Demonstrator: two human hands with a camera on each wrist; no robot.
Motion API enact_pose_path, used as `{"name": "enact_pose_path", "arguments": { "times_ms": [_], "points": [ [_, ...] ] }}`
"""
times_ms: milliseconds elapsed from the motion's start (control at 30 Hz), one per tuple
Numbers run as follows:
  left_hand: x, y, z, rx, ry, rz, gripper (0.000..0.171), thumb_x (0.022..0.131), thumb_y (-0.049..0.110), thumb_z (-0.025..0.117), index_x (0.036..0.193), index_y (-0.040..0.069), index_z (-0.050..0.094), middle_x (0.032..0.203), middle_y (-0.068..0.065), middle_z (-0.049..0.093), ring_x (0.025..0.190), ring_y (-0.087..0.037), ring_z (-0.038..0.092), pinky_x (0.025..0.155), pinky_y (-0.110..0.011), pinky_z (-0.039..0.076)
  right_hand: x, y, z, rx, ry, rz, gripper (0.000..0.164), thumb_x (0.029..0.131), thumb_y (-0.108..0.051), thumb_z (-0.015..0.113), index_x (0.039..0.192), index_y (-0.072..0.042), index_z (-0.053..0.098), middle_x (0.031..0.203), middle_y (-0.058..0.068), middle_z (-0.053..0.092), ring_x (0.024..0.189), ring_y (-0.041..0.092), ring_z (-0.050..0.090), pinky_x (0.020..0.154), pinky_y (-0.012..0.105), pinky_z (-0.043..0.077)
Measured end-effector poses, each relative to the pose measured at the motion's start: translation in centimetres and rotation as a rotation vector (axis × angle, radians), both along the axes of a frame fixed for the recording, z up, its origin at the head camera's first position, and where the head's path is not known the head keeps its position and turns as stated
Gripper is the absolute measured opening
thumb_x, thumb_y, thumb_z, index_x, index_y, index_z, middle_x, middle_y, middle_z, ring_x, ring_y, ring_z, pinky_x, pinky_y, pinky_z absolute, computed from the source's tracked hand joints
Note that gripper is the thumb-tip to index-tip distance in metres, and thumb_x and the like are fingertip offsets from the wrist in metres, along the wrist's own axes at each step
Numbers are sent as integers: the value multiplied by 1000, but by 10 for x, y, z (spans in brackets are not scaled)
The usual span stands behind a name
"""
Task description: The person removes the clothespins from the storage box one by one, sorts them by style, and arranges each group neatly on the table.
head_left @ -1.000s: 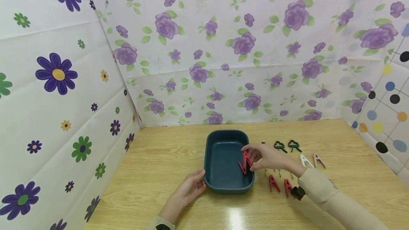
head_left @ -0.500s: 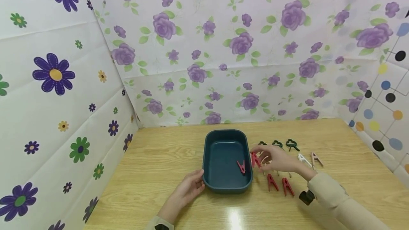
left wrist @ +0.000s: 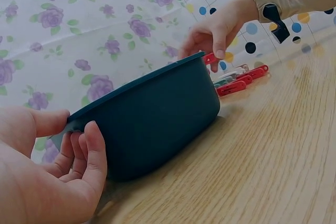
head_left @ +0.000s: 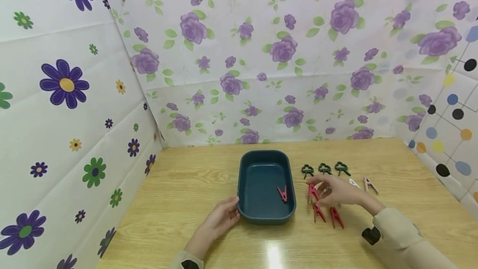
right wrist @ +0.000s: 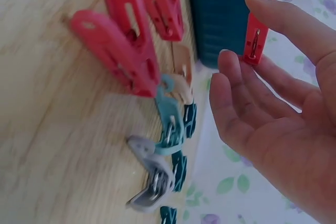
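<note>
A dark teal plastic basin [head_left: 261, 182] stands on the wooden table, with one red clothespin [head_left: 282, 194] lying inside. My left hand [head_left: 221, 220] holds its near left rim, thumb on top and fingers below the edge, as the left wrist view shows. To the right of the basin, my right hand [head_left: 337, 190] pinches another red clothespin [right wrist: 255, 35] between thumb and fingertips, above the table. Just below that hand lie two more red clothespins [head_left: 336, 217]. The hand partly covers a white clothespin [head_left: 353, 183].
Three dark green clips [head_left: 324, 168] line up behind my right hand. A beige clothespin [head_left: 371, 185] lies to its right. The right wrist view also shows a grey clip [right wrist: 152, 177] and a light teal clip [right wrist: 169, 121]. Flowered sheets [head_left: 224, 74] hang behind the table.
My right hand has moved right, from over the basin to above the table, still holding a red clothespin. The other red clothespin stays in the basin. My left hand keeps its place.
</note>
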State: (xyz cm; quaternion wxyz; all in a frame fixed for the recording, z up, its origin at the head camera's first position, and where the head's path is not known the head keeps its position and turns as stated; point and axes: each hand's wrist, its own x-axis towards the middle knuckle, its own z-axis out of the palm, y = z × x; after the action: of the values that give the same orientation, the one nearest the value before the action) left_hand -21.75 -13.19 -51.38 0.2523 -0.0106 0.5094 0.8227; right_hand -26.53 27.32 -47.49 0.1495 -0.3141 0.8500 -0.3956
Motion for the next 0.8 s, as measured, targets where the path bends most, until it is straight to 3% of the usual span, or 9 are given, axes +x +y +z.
{"name": "enact_pose_path", "arguments": {
  "times_ms": [333,567,800],
  "points": [
    [0,0,0,-7,-3,13,5,100,15,50,98,14,54,82,8,57,77,-5,52,72,-16,47,3,17,-6,-4,-20,40,64,84,-19,75,136,4,45,119,19,58,93,13,61,75,28,55],
    [0,-1,2,-9,0,24,7,101,14,49,95,15,54,80,8,56,75,-4,52,72,-15,47,8,25,-4,-16,-19,82,58,85,-14,73,133,6,47,108,18,60,82,20,58,66,27,51],
    [0,-1,0,-1,25,-16,7,102,16,48,102,13,53,83,8,58,77,-4,52,72,-15,47,11,36,-3,27,-86,43,64,84,-16,74,137,3,44,122,22,58,100,18,61,80,30,55]
  ]
}}
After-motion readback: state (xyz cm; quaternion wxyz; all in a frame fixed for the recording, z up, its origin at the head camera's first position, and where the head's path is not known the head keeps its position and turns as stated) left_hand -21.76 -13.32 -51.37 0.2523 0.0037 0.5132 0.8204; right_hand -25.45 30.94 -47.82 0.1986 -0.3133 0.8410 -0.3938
